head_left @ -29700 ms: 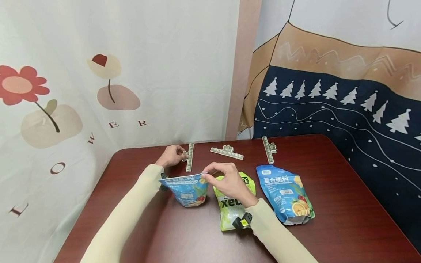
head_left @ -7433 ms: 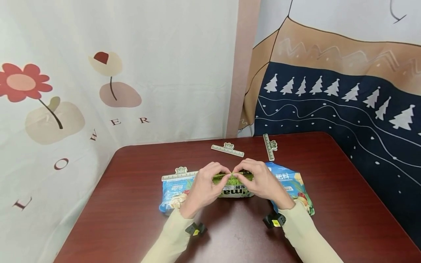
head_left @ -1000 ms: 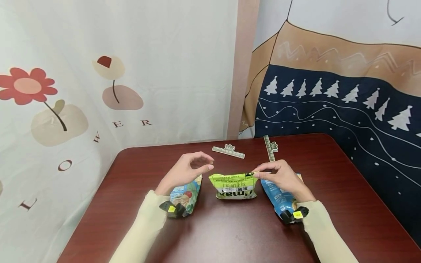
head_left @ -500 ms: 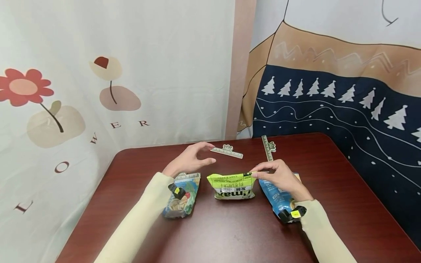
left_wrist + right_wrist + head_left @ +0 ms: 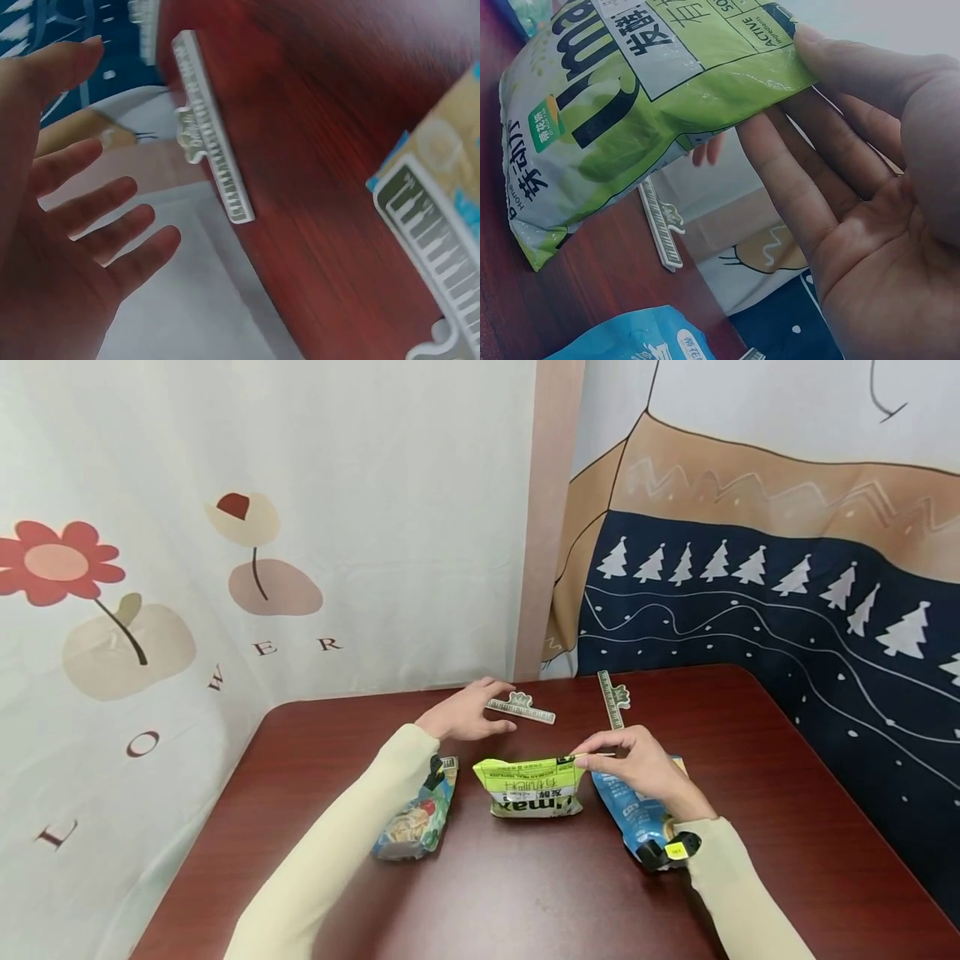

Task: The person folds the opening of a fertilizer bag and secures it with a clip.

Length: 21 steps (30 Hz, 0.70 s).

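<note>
In the head view my right hand [image 5: 647,770] pinches the top right corner of a green fertilizer bag [image 5: 534,792] between thumb and fingers. The bag stands mid-table, its top edge folded flat; in the right wrist view the thumb presses on the bag's green corner [image 5: 772,71]. My left hand [image 5: 465,713] reaches over the table with fingers spread, beside a ruler-like sealing clip [image 5: 528,710] with a crown-shaped handle. The left wrist view shows that clip [image 5: 214,139] lying apart from the fingers, with nothing in the palm.
On the left lies a blue fertilizer bag [image 5: 422,820] with a clip [image 5: 450,763] on its top, partly behind my left sleeve. Another blue bag [image 5: 630,814] lies under my right forearm. A further clip [image 5: 613,700] rests near the back right. Curtains hang behind the table.
Earlier a clip went onto the left blue bag, and the green bag, first lying flat, was raised and folded. In the last second my left hand moved back and right to the middle clip.
</note>
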Tool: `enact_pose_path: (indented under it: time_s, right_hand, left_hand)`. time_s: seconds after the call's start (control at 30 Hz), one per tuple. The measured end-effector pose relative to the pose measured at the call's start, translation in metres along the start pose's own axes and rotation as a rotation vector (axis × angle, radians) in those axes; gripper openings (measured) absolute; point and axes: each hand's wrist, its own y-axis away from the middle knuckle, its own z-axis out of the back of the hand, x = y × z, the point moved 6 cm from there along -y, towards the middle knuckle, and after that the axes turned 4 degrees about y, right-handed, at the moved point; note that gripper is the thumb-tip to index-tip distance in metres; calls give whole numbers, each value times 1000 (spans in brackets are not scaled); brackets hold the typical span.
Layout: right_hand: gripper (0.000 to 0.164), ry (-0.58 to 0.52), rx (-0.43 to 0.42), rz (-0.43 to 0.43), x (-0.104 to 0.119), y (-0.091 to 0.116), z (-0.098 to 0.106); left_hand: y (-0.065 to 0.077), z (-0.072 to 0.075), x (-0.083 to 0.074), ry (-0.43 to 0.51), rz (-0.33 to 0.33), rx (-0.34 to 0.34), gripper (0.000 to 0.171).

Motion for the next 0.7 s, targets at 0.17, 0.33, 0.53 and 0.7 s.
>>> enact_pose_path:
  time_s: [0.17, 0.33, 0.53, 0.7]
  right_hand:
    - [11, -5, 0, 7, 0, 0, 0]
    - [11, -12, 5, 3, -1, 0, 0]
    - [11, -20, 6, -2, -1, -1, -1]
    - [10, -25, 5, -6, -2, -1, -1]
  left_hand:
    - [-18, -11, -1, -95, 5, 45, 74]
    - [-35, -19, 0, -134, 8, 72, 74]
    - [-53, -23, 2, -171, 27, 108, 73]
    - [-61, -27, 5, -218, 35, 133, 68]
